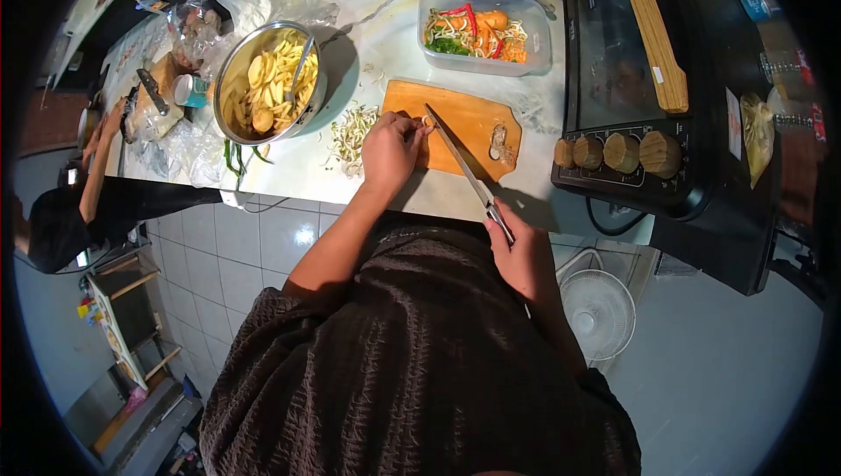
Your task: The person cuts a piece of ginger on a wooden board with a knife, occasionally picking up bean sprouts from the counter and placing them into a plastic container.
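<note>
The left hand point(392, 152) has its fingertips drawn together, pinching a small pale piece of food point(428, 121) over the cutting board point(473, 106), just beside the tip end of the knife point(459, 155). The right hand point(520, 253) curls its fingers round the knife's handle near the board's front edge; how tightly they press, I cannot tell. The blade slants across the board, between the pinched piece and a brownish scrap point(498, 142). Bean sprouts point(355, 133) lie near the left hand.
</note>
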Motion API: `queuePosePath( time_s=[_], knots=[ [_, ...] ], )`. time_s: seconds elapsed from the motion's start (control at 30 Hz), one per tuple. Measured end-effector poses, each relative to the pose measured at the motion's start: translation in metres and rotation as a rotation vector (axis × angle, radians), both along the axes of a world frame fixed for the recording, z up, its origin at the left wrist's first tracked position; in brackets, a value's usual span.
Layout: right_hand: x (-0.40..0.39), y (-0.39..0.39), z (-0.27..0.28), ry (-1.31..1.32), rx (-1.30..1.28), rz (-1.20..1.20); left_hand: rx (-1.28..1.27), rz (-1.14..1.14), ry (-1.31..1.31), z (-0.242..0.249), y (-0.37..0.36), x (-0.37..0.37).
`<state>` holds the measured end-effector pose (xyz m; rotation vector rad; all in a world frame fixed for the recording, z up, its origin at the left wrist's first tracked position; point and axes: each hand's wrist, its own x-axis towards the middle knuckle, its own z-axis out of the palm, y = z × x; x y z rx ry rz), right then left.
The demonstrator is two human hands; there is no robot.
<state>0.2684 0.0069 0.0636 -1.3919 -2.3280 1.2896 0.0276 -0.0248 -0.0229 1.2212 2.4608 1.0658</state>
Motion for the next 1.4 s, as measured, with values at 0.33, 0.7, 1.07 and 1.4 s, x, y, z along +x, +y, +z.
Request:
queuePosePath(
  time_s=[0.33, 0.7, 1.07, 1.4],
  knots=[
    [-0.006, -0.006, 0.002, 0.014, 0.110, 0.030, 0.024, -0.044, 0.013, -0.001, -0.002, -0.005],
    [-0.013, -0.012, 0.005, -0.082, 0.121, 0.014, 0.023, -0.085, 0.027, -0.006, -0.002, -0.011],
    [-0.013, -0.012, 0.004, -0.071, 0.112, -0.001, -0.016, -0.080, -0.034, 0.002, -0.001, -0.009],
    [-0.022, -0.009, 0.011, -0.179, 0.190, 0.106, -0.013, -0.116, 0.021, 0.000, -0.001, -0.013]
  ],
)
